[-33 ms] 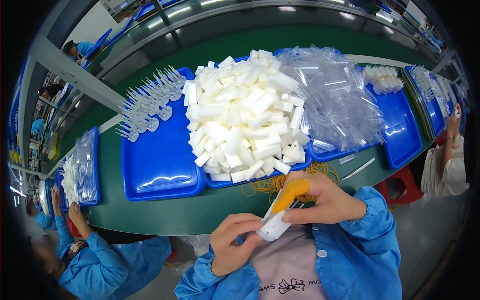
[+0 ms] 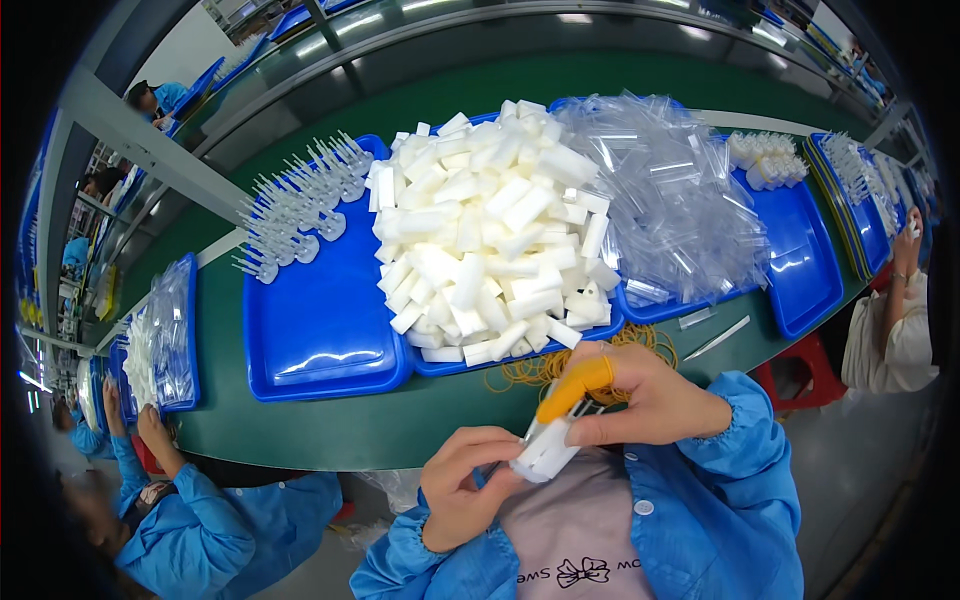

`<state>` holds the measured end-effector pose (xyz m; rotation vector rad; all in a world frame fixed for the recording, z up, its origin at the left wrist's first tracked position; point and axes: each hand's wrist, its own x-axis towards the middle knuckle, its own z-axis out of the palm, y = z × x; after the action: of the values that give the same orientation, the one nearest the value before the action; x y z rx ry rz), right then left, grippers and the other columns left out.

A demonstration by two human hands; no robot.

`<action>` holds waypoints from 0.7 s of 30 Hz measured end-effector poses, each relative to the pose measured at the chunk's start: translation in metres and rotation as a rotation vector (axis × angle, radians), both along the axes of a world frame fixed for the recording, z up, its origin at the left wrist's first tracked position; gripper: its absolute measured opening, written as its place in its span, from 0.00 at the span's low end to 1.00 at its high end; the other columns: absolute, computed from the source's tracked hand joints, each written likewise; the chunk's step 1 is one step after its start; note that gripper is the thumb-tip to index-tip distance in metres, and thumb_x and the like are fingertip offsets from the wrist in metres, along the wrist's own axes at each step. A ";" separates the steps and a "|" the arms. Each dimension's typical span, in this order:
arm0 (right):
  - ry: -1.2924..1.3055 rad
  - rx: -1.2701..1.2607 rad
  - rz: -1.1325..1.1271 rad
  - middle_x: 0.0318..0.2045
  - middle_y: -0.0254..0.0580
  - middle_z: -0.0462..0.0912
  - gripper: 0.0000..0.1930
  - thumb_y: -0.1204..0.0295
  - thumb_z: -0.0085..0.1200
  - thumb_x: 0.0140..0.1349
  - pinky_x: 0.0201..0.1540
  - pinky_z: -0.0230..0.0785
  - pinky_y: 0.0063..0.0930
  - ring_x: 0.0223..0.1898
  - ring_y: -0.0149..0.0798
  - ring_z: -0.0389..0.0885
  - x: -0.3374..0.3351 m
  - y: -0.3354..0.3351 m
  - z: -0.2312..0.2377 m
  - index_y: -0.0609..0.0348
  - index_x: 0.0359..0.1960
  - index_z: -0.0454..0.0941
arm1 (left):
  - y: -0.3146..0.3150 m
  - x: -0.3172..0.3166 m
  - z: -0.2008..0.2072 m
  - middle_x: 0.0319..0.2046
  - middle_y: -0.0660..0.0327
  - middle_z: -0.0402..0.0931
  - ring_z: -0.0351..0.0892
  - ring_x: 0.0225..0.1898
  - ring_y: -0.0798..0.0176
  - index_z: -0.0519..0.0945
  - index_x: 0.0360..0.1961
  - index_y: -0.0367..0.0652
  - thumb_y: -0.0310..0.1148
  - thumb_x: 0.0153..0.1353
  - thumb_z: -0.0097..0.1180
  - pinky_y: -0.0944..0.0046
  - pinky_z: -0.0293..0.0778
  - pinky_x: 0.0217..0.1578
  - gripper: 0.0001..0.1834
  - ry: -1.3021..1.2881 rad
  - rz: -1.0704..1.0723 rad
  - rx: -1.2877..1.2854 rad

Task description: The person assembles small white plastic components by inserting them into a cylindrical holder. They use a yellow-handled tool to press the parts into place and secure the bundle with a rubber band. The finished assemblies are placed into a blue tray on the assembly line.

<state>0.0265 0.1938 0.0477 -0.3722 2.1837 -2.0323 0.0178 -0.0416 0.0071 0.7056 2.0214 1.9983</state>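
white plastic piece [image 2: 545, 452] sits between both hands, off the near edge of the green worktop [image 2: 330, 425], over the person's lap. right hand [image 2: 640, 400] pinches its upper end; the forefinger wears an orange finger cot [image 2: 575, 387]. left hand [image 2: 465, 485] closes round its lower end from below. both grips narrow, holding the piece.

around it:
- loose heap of yellow rubber bands [image 2: 545, 368] on the worktop's near edge, just behind the right hand, partly hidden by it.
- blue tray [image 2: 325, 340] left of centre, near half bare, clear handled parts [image 2: 295, 205] lined up at its far left corner.
- big pile of white blocks [image 2: 490, 230] on the next tray, reaching its near rim, just beyond the rubber bands.
- heap of clear plastic sleeves [image 2: 675, 205] to the right, spilling over the tray edge.
- further blue tray [image 2: 800, 265] at the right, small white parts [image 2: 765, 158] at its far corner.
- two clear strips [image 2: 715, 338] lie on bare worktop near the right near edge.

room: narrow strip of bare green along the near edge left of the rubber bands. another person in a blue coat [image 2: 190, 520] works at the left end; a third person's arm [image 2: 900, 290] is at the right edge.
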 end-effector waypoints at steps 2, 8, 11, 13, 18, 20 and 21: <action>0.125 0.134 -0.086 0.32 0.37 0.77 0.11 0.71 0.61 0.53 0.39 0.64 0.29 0.36 0.36 0.74 -0.011 -0.003 -0.006 0.56 0.39 0.81 | -0.003 0.001 -0.006 0.38 0.53 0.76 0.76 0.38 0.62 0.80 0.37 0.33 0.17 0.47 0.64 0.67 0.73 0.39 0.14 -0.090 0.044 0.076; 0.740 1.077 -0.349 0.30 0.32 0.73 0.15 0.72 0.61 0.42 0.45 0.60 0.33 0.34 0.37 0.71 -0.041 -0.018 -0.037 0.51 0.35 0.82 | -0.014 -0.007 -0.017 0.37 0.55 0.75 0.74 0.38 0.66 0.81 0.38 0.34 0.18 0.51 0.62 0.71 0.70 0.37 0.11 -0.059 0.189 0.054; 0.819 1.127 -0.354 0.30 0.32 0.72 0.14 0.71 0.60 0.39 0.44 0.60 0.35 0.34 0.38 0.71 -0.043 -0.020 -0.045 0.48 0.33 0.83 | -0.017 -0.010 -0.010 0.34 0.57 0.76 0.75 0.32 0.66 0.83 0.35 0.37 0.18 0.49 0.63 0.71 0.71 0.32 0.11 0.106 0.215 -0.099; 0.761 1.052 -0.353 0.32 0.32 0.73 0.12 0.71 0.57 0.45 0.46 0.61 0.35 0.35 0.37 0.72 -0.038 -0.018 -0.040 0.49 0.34 0.82 | -0.018 -0.010 -0.007 0.33 0.57 0.77 0.76 0.31 0.66 0.84 0.34 0.39 0.18 0.47 0.63 0.71 0.71 0.30 0.11 0.180 0.198 -0.160; 0.658 0.816 -0.341 0.35 0.32 0.78 0.11 0.70 0.61 0.47 0.51 0.62 0.37 0.39 0.37 0.75 -0.029 -0.012 -0.029 0.50 0.34 0.81 | -0.021 -0.011 -0.007 0.31 0.58 0.78 0.77 0.30 0.64 0.85 0.33 0.41 0.18 0.44 0.65 0.70 0.72 0.29 0.13 0.246 0.078 -0.146; 0.670 0.744 -0.319 0.35 0.31 0.79 0.10 0.70 0.64 0.47 0.52 0.62 0.38 0.40 0.35 0.76 -0.027 -0.009 -0.029 0.50 0.34 0.81 | -0.021 -0.012 -0.007 0.31 0.59 0.78 0.77 0.29 0.64 0.85 0.32 0.42 0.18 0.41 0.65 0.70 0.72 0.29 0.14 0.300 0.055 -0.153; 0.659 0.725 -0.303 0.35 0.31 0.79 0.10 0.70 0.63 0.48 0.53 0.62 0.38 0.40 0.35 0.77 -0.027 -0.008 -0.029 0.50 0.34 0.81 | -0.021 -0.012 -0.006 0.31 0.60 0.78 0.77 0.29 0.63 0.85 0.32 0.43 0.18 0.39 0.65 0.70 0.72 0.28 0.15 0.328 0.044 -0.157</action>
<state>-0.0003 0.1860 0.0192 -0.7071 3.3372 -1.1327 0.0053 -0.0623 0.0010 1.0159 2.3627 1.8160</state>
